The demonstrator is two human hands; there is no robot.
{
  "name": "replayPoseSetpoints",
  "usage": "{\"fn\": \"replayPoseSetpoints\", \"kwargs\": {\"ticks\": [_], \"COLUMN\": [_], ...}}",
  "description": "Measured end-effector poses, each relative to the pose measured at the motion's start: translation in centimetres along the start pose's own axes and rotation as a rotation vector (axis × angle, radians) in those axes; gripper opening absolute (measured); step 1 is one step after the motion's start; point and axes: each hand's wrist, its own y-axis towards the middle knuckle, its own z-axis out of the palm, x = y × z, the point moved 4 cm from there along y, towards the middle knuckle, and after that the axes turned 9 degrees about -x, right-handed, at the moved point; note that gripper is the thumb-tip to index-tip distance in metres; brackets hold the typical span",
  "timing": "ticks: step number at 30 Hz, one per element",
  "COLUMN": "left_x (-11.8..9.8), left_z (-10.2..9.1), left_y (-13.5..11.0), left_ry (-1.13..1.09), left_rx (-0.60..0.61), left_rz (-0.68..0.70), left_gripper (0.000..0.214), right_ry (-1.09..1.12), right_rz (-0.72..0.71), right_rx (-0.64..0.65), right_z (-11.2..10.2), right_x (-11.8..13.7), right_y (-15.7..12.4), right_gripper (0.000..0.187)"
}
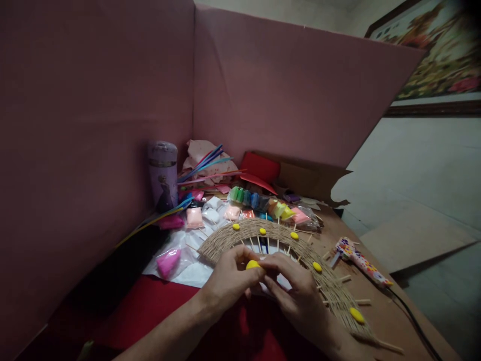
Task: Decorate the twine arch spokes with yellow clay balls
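Note:
Between my two hands is a small rounded piece of yellow clay [253,264]. My left hand [231,276] pinches it between thumb and fingers. From the other side, the fingertips of my right hand [298,288] are drawn together and press against it. Just beyond and to the right curves a twine-wrapped arch [280,231], with thin wooden sticks poking out of its inner and outer edges. Several flattened yellow clay discs, one of them a near-right disc [356,315], lie spaced along the twine. My hands hide part of the arch's inner side.
A floral-patterned corded tool [363,263], like a glue gun, lies on brown cardboard at right. Bagged clay, including a pink pack [168,261], sits on white sheeting. Behind are a lilac tumbler [163,175] and pipe cleaners [205,163]. Pink panels [285,90] stand around the back.

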Motion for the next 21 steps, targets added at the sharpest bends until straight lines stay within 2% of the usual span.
{"fn": "replayPoseSetpoints", "kwargs": {"ticks": [4,8,16,21], "left_x": [-0.28,-0.18,0.01,-0.07], "left_z": [-0.1,-0.05,-0.22,-0.35], "left_y": [-0.13,-0.19,-0.31,-0.29], "left_ry": [-0.02,-0.074,-0.126,-0.137], "left_rx": [-0.035,-0.014,-0.104,-0.113], "left_rz": [-0.045,-0.068,-0.101,-0.087], "left_gripper": [0.027,0.028,0.024,0.022], "right_ry": [-0.006,0.013,0.02,0.085], "right_rz": [0.003,0.001,0.014,0.108], "right_rx": [-0.006,0.024,-0.003,-0.031], "right_z": [0.09,0.1,-0.04,0.24], "right_x": [0.04,0.24,0.26,0.34], "right_y": [-0.37,-0.44,-0.22,-0.27], "right_gripper": [0.023,0.021,0.013,0.008]}}
